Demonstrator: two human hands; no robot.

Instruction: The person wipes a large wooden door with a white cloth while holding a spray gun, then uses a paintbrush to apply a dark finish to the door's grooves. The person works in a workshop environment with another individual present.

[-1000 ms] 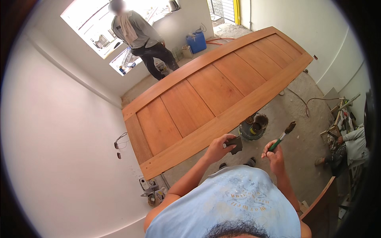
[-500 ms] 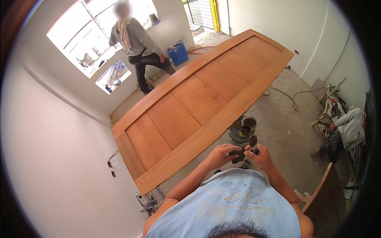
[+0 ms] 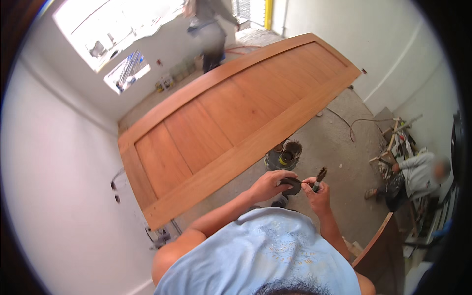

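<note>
**Wide door slab fills the room; both hands meet just off its near edge**

Bare concrete floor (image 3: 339, 147) runs under everything, hemmed by white walls on the left and far right. Laid flat across the middle is a long panelled wooden door (image 3: 231, 118), stretching from the lower left up toward the far right; its near long edge runs diagonally just above the hands, and its lower-left corner comes close to the left wall, leaving only a thin strip there. Open floor lies to the right of the door, crossed by a loose cable (image 3: 351, 125).

Just off the door's near edge stands a dark paint can (image 3: 284, 155), on the floor directly beyond the hands. The left hand (image 3: 268, 184) is curled around a small dark pad-like object (image 3: 293, 185), fingers closed on it. The right hand (image 3: 318, 196) is closed around a paintbrush (image 3: 318, 178), bristles pointing up, and touches the dark object too; the two hands meet over the floor, apart from the door.

At the far end a standing person (image 3: 209, 29) is beside a bright window (image 3: 113, 29). On the right a seated person (image 3: 418, 174) is next to a heap of wood offcuts (image 3: 398, 140). Another wooden panel's edge (image 3: 381, 250) shows at lower right.
</note>
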